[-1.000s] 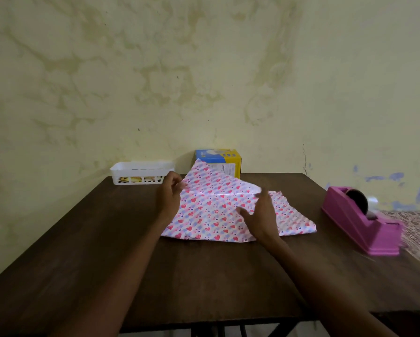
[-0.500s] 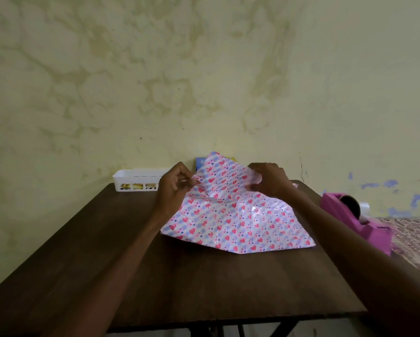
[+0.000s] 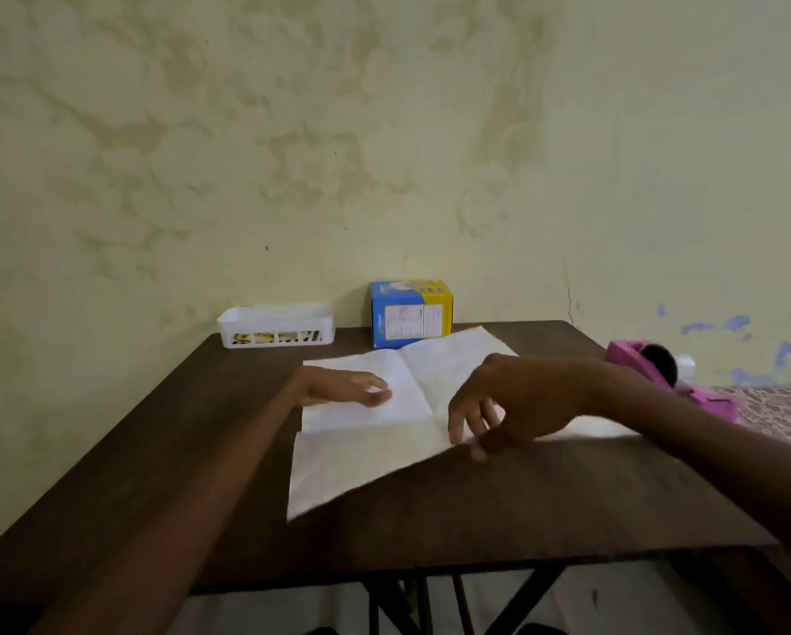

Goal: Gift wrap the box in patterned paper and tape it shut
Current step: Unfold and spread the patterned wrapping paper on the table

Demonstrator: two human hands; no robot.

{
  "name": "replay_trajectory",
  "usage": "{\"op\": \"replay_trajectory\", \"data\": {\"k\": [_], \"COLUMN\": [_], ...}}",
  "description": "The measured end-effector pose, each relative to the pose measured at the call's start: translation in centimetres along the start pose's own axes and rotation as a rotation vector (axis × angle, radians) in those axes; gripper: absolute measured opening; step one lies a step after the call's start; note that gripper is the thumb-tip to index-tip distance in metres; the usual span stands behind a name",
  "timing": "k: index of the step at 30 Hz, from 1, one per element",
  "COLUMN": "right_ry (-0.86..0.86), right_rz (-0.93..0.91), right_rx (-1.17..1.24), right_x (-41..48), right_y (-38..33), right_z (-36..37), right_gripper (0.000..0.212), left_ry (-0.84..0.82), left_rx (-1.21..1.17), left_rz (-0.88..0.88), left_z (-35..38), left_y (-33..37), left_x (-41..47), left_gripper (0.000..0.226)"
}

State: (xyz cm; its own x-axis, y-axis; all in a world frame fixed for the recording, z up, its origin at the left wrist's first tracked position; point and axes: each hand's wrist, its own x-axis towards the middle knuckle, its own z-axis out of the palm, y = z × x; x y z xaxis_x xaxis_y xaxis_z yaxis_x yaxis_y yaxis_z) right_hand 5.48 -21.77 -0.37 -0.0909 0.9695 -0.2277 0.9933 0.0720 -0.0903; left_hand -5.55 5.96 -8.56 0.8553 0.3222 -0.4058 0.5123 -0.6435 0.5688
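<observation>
One desk (image 3: 522,506), one sheet of paper (image 3: 361,456), one box (image 3: 409,313), one white basket (image 3: 274,325), one pink tape dispenser (image 3: 625,354), two hands: left hand (image 3: 343,387), right hand (image 3: 517,401).

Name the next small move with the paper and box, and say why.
Probably reach the right hand for the box and set it on the middle of the paper. The paper lies spread white side up on the table, the left hand flat on it, while the box stands at the sheet's far edge, not yet in its middle.
</observation>
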Motion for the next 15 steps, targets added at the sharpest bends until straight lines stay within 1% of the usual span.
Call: {"op": "replay_trajectory", "data": {"k": [2, 3, 4, 5, 6, 7, 8, 9, 10, 11, 12, 13, 15], "right_ry": [-0.26, -0.32, -0.314, -0.245, -0.133, 0.007, 0.152, 0.249, 0.257, 0.223, 0.183, 0.159, 0.121], "right_rz": [0.0, -0.006, -0.017, -0.006, 0.036, 0.106, 0.187, 0.285, 0.392, 0.474, 0.529, 0.555, 0.561], "right_rx": [0.207, 0.296, 0.397, 0.503, 0.588, 0.601, 0.485, 0.245, 0.002, -0.127, -0.125, -0.054, 0.068], "right_x": [0.1, 0.3, 0.7, 1.2, 1.8, 2.6, 3.6, 4.6, 5.6, 6.5, 7.2, 7.9, 9.0], "right_y": [-0.3, 0.0, 0.6, 1.3, 1.9, 2.7, 3.6, 4.6, 5.5, 6.1, 6.6, 7.1, 7.9], "right_z": [0.1, 0.2, 0.4, 0.8, 1.2, 1.9, 2.8, 4.1, 5.6, 7.2, 8.5, 9.6, 11.2], "right_gripper": [0.029, 0.031, 0.032, 0.033, 0.033, 0.031, 0.031, 0.036, 0.045, 0.055, 0.065, 0.071, 0.076], "left_ry": [-0.057, -0.048, -0.026, -0.018, -0.016, -0.024, -0.027, -0.022, -0.002, 0.042, 0.098, 0.147, 0.166], "left_rx": [0.174, 0.261, 0.348, 0.404, 0.419, 0.393, 0.351, 0.306, 0.261, 0.232, 0.22, 0.225, 0.321], "left_rz": [-0.05, -0.053, -0.049, -0.049, -0.046, -0.039, -0.029, -0.017, 0.002, 0.017, 0.024, 0.02, -0.015], "left_z": [1.9, 2.7, 3.2, 3.5, 3.5, 3.4, 3.4, 3.4, 3.4, 3.6, 3.9, 4.2, 5.0], "left_y": [0.7, 0.8, 0.7, 0.6, 0.5, 0.5, 0.6, 0.7, 0.9, 1.1, 1.3, 1.3, 1.0], "left_x": [1.0, 1.4, 1.8, 2.0, 2.2, 2.2, 2.1, 2.1, 2.1, 2.0, 2.1, 2.0, 1.9], "left_gripper": [0.094, 0.093, 0.093, 0.094, 0.095, 0.094, 0.091, 0.086, 0.078, 0.072, 0.07, 0.07, 0.078]}}
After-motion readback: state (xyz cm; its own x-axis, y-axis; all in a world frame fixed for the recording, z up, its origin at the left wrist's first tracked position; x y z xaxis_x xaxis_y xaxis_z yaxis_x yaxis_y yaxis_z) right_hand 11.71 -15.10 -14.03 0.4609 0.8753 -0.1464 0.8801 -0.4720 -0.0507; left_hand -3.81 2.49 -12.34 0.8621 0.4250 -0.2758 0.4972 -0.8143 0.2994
